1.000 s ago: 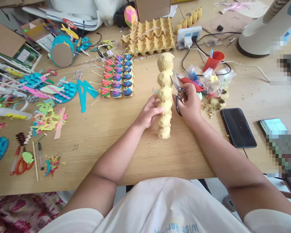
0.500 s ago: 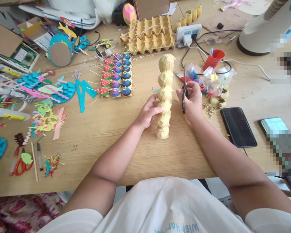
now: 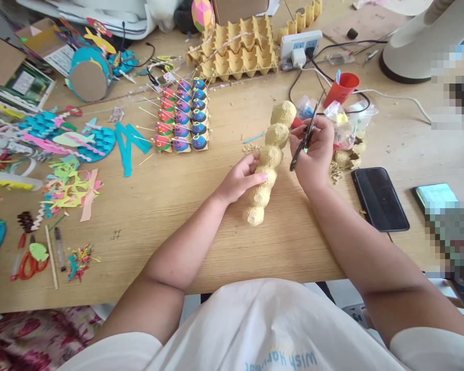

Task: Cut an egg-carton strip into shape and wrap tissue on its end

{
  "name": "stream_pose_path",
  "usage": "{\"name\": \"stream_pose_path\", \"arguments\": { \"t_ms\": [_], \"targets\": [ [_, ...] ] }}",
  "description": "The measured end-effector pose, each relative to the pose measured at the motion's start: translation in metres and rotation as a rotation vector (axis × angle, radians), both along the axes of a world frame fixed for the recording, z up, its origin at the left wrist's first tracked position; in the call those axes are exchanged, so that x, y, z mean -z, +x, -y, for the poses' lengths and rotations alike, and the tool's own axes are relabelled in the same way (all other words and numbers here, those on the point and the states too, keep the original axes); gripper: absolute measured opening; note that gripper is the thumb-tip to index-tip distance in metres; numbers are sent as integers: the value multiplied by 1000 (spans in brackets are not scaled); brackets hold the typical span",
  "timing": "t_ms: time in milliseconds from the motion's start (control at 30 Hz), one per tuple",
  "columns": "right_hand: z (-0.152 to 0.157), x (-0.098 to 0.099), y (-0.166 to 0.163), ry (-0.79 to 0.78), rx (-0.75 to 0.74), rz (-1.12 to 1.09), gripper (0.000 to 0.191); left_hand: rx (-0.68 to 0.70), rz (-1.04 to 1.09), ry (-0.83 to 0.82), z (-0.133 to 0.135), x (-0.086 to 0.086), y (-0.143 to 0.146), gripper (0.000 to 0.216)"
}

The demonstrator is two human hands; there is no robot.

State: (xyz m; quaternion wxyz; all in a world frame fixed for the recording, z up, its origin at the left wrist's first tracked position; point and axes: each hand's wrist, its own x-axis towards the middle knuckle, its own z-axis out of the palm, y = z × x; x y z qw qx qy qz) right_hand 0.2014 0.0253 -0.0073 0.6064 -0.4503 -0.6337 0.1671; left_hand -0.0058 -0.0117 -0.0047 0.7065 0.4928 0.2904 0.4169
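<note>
A long yellow strip of egg-carton cups (image 3: 269, 154) lies on the wooden table (image 3: 178, 216), tilted with its far end to the right. My left hand (image 3: 242, 178) is closed on its middle from the left side. My right hand (image 3: 312, 152) is wrapped round a pair of black-handled scissors (image 3: 303, 140). The blades are closed and point up and away, just right of the strip's upper cups, not touching it that I can tell.
Painted egg-cup figures with sticks (image 3: 181, 116) stand left of the strip. Egg trays (image 3: 235, 51), a power strip (image 3: 301, 44) and a red cup (image 3: 342, 88) are behind. A black phone (image 3: 379, 198) lies right. Paper cut-outs (image 3: 67, 185) and red scissors (image 3: 29, 263) clutter the left.
The strip has tipped from straight to slanted, its top end now to the right. The scissors' blades, open a second ago, are closed, and my right hand has shifted right and up.
</note>
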Motion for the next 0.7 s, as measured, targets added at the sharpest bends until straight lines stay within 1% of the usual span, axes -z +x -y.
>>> {"name": "stream_pose_path", "arguments": {
  "t_ms": [200, 367, 500, 700],
  "targets": [
    [-4, 5, 2, -47, 30, 65, 26, 33, -31, 6, 0, 0, -1, 60],
    [-1, 0, -1, -5, 16, 1, 28, 24, -54, -12, 1, -2, -2, 59],
    [0, -1, 0, -46, 20, 27, 28, 27, -60, -12, 0, -3, -1, 59],
    [-2, 2, 1, -31, -38, 0, 28, 1, -13, -22, -1, -1, 0, 62]
  ]
}}
